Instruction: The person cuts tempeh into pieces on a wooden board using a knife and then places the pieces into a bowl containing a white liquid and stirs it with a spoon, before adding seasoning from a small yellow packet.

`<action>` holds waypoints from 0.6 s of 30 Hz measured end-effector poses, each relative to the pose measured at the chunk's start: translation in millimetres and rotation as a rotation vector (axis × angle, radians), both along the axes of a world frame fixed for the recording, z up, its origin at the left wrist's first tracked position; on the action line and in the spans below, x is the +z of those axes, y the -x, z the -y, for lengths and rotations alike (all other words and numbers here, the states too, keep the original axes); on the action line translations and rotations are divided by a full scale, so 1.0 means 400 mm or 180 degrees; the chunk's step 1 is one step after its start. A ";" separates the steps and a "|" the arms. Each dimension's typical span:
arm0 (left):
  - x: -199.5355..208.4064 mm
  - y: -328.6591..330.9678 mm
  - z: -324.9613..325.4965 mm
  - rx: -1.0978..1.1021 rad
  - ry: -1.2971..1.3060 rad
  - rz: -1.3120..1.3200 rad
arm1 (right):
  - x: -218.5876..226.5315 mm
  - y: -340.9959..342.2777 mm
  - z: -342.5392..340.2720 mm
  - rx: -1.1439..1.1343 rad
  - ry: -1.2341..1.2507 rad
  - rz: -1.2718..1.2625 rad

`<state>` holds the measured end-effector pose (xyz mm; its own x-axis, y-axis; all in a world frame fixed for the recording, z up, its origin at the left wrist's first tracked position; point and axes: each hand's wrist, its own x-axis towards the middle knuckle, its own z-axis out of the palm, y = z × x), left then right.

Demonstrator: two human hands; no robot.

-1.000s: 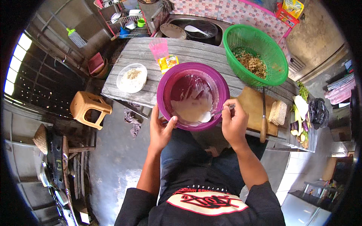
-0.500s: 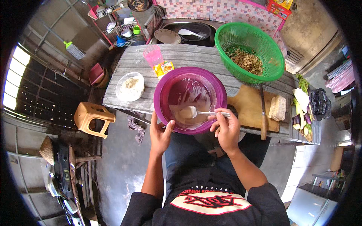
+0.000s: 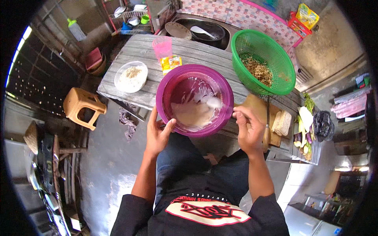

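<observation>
A purple bowl (image 3: 163,84) with pale, runny batter (image 3: 195,116) in it sits at the table's near edge, over my lap. My left hand (image 3: 158,135) grips its near-left rim, thumb on the rim and fingers below along the outside. In my right hand (image 3: 251,128) the handle of a metal spoon is pinched between thumb and fingers at the bowl's right side. The head of the spoon (image 3: 214,103) is in the batter by the right inner wall, blurred by motion. White streaks of batter coat the bowl's far inner wall.
A clear bowl of white powder (image 3: 132,78), a pink cup (image 3: 162,46) and a yellow packet (image 3: 171,63) stand left. To the right are a green basket (image 3: 283,78) of brown crumbs, a cutting board (image 3: 254,104), a knife (image 3: 267,131), a pale block (image 3: 282,122) and vegetables (image 3: 305,122).
The spoon's head has moved right and farther back in the batter. My right hand has shifted right with it, while my left hand keeps its hold on the rim. The whole view has turned slightly.
</observation>
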<state>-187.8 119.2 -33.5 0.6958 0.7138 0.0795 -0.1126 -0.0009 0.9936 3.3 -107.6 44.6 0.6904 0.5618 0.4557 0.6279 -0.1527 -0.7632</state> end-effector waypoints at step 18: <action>0.021 0.005 -0.008 -0.0286 0.0095 -0.0083 | -0.115 0.119 -0.055 -0.0094 -0.0811 -0.2676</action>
<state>-189.8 122.3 -25.2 0.7586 0.6504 0.0403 -0.0851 0.0375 0.9957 -44.4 -85.6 -1.2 0.8664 0.4889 -0.1013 -0.1591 0.0781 -0.9842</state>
